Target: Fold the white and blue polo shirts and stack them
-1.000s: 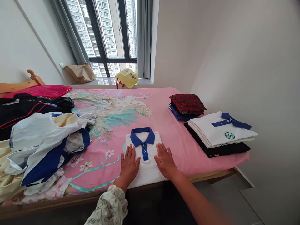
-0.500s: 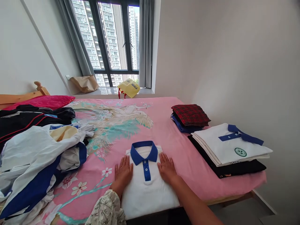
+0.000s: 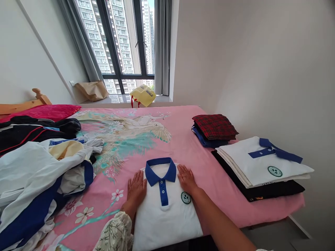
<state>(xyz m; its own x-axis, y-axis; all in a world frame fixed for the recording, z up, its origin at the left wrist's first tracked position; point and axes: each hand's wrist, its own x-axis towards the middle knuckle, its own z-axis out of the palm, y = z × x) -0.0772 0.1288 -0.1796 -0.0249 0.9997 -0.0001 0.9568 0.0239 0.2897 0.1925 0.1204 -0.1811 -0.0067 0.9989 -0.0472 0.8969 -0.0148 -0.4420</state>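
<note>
A white polo shirt (image 3: 170,223) with a blue collar and blue button placket lies folded, front up, at the near edge of the bed. A round green badge (image 3: 186,197) shows on its chest. My left hand (image 3: 136,190) rests flat along the shirt's left edge, fingers stretched out. My right hand (image 3: 186,177) lies flat at the right shoulder, just above the badge, fingers extended. Neither hand grips the cloth.
A stack of folded white polos (image 3: 258,164) over black clothing sits at the right. Behind it is a folded red plaid garment (image 3: 215,126) on blue ones. Loose white and blue clothes (image 3: 28,177) heap at the left. A yellow bag (image 3: 143,94) lies by the window.
My right hand has slid up toward the shirt's shoulder, and its arm has moved off the badge, which now shows. The left hand stays at the left edge. The view has shifted slightly.
</note>
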